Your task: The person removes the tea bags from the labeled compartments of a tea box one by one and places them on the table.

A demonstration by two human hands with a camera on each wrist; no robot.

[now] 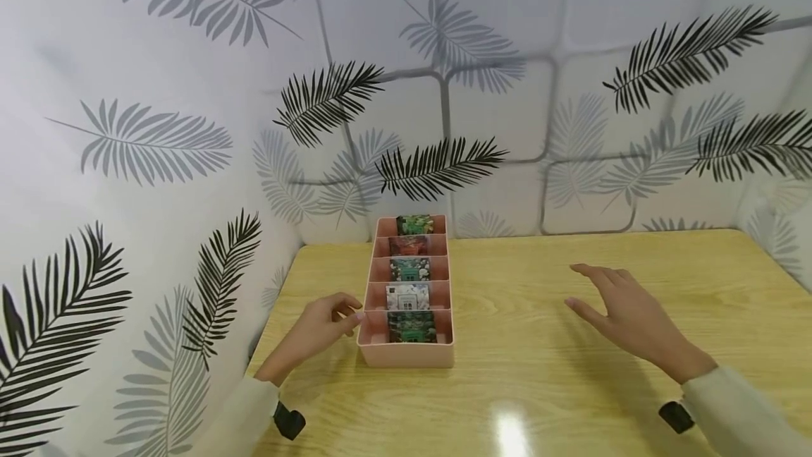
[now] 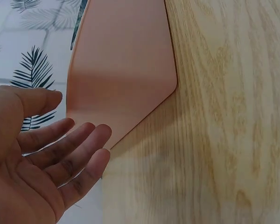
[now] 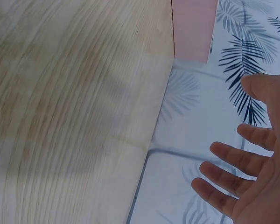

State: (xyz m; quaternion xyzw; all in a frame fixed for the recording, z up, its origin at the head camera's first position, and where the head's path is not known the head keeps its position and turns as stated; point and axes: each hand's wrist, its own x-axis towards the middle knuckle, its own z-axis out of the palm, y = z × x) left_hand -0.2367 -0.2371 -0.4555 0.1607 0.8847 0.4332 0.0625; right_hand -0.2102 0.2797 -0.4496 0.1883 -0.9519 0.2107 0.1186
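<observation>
A pink box [image 1: 406,355] with several compartments in a row stands on the table. Each compartment holds a small printed packet; the front one is a dark green packet [image 1: 412,327], and behind it comes a white packet [image 1: 408,297]. My left hand [image 1: 323,326] is at the box's left side near the front, thumb close to the rim, fingers loosely bent and holding nothing. The left wrist view shows its fingertips [image 2: 102,133] overlapping the box's pink side wall [image 2: 123,60]. Well to the right of the box, my right hand [image 1: 628,316] hovers over the table with fingers extended and nothing held.
The light wood table [image 1: 507,365] reaches back to a wall [image 1: 495,111] covered in leaf-patterned paper. Another papered wall [image 1: 158,217] runs along the left edge. Further back in the box are a red packet [image 1: 409,245] and a green-yellow packet [image 1: 415,224].
</observation>
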